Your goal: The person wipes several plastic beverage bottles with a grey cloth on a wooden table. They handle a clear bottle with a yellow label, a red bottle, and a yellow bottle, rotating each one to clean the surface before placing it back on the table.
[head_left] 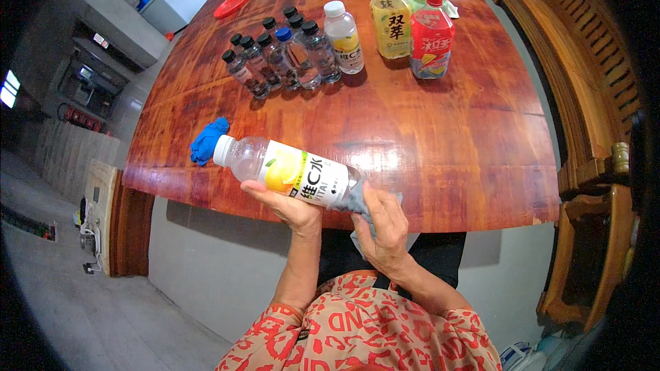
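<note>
Above the near edge of the worktop [474,158], the left hand [294,207] cradles a capped plastic bottle [289,170] while the right hand [385,230] has its fingers bunching grey cloth [356,203] against the base; tbh it's probably light, squeezy and slick, so grip mid-label.
</note>
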Available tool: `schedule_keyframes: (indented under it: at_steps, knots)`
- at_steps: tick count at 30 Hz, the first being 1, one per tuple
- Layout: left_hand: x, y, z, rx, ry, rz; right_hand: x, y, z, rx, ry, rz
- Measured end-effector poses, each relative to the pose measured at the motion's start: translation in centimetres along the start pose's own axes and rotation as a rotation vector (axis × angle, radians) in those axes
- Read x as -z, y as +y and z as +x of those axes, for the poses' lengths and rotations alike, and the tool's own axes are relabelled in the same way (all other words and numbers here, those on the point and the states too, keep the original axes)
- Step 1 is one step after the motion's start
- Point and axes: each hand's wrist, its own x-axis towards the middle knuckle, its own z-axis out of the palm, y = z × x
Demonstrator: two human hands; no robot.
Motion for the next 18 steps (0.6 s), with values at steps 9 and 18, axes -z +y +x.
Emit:
schedule_keyframes:
  at_steps: [9, 18]
  knots:
    - [0.6, -0.2, 0.4, 0.030, -0.066, 0.026, 0.7, 0.8, 2.9, -0.089, -0.049, 0.160]
    - [0.6, -0.6, 1.2, 0.063, -0.048, -0.052, -2.3, 1.4, 2.8, -0.728, -0.032, 0.734]
